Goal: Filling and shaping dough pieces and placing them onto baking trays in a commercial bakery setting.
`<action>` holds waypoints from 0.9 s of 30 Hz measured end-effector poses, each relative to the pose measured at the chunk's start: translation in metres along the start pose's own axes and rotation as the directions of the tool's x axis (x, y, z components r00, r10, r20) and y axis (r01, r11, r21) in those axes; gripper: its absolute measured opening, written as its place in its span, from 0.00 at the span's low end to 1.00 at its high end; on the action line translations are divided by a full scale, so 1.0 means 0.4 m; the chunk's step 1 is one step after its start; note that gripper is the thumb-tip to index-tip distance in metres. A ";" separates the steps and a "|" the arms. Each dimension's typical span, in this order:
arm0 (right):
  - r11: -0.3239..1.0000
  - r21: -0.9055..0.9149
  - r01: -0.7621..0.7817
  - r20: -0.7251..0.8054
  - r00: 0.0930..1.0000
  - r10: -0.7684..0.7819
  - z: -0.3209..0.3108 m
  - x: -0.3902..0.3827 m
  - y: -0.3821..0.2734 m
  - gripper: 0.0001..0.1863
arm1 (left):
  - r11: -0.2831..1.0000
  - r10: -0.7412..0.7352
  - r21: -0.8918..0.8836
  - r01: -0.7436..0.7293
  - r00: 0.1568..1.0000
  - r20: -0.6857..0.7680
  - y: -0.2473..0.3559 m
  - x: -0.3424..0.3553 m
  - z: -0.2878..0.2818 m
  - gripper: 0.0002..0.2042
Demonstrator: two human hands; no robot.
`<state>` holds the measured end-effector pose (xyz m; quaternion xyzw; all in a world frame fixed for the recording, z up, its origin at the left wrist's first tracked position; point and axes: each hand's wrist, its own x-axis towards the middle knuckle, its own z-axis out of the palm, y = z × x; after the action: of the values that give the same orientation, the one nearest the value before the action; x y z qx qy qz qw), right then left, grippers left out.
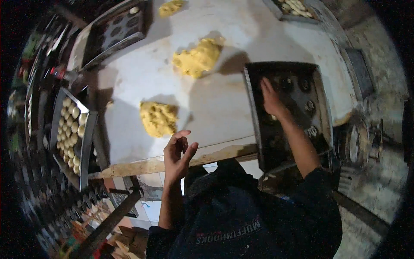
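Observation:
My right hand (272, 101) reaches into a dark, worn baking tray (271, 140) on the right of the table, its fingers stretched out and pointing to the far side. Round marks cover the tray's floor. A small pale bit, perhaps dough, shows beside the wrist. My left hand (176, 156) hovers at the table's near edge, thumb apart and fingers loosely bent, with nothing visible in it. Just beyond its fingertips lies a lump of yellow dough (158, 119). Farther back sits a second yellow lump (198, 58).
Another yellow lump (170, 7) lies at the far edge of the white table (224, 108). A metal tray (87, 144) of several pale dough balls (71, 125) tilts at the left. A dark tray (114, 32) stands far left; one with pale pieces (296, 7) stands far right.

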<state>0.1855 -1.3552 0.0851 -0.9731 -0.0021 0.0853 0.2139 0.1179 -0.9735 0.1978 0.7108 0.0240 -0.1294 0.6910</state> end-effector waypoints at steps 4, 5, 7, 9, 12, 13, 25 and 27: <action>0.979 -0.187 -0.074 0.096 0.991 0.093 -0.037 -0.015 0.078 0.36 | 0.997 -0.082 -0.021 0.080 0.991 -0.106 -0.001 -0.066 -0.151 0.13; 0.960 -0.278 0.014 -0.083 0.996 -0.039 -0.059 -0.020 0.098 0.34 | 0.998 -0.056 -0.005 0.056 0.992 -0.114 -0.006 -0.072 -0.194 0.12; 0.972 -0.219 0.088 -0.461 0.868 -0.183 -0.146 -0.027 -0.127 0.27 | 0.937 0.252 0.297 -0.185 0.945 -0.208 0.007 -0.099 -0.366 0.09; 1.000 0.011 0.022 -0.690 0.723 -0.009 -0.153 -0.076 -0.299 0.24 | 0.765 0.507 0.596 -0.244 0.799 -0.324 0.039 -0.094 -0.590 0.08; 0.741 0.539 0.401 -0.670 0.737 0.089 -0.038 -0.076 -0.370 0.18 | 0.515 0.568 0.856 -0.050 0.768 -0.297 0.079 -0.001 -0.944 0.07; 0.751 0.552 0.361 -0.580 0.814 0.035 -0.014 -0.077 -0.493 0.17 | 0.345 0.582 0.934 0.090 0.761 -0.288 0.052 0.037 -1.066 0.07; 0.918 0.221 0.330 -0.508 0.842 -0.181 -0.007 -0.245 -0.873 0.08 | 0.495 0.542 0.849 -0.185 0.829 -0.136 0.135 0.084 -1.032 0.16; 0.840 0.338 0.424 -0.472 0.849 -0.238 -0.005 -0.238 -0.900 0.10 | 0.572 0.571 0.798 -0.191 0.791 -0.220 0.192 -0.046 -0.903 0.15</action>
<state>0.1036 -1.0327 0.2528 -0.8812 -0.1103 -0.1622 0.4301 0.1711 -0.6172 0.2809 0.9236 -0.0285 0.2001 0.3258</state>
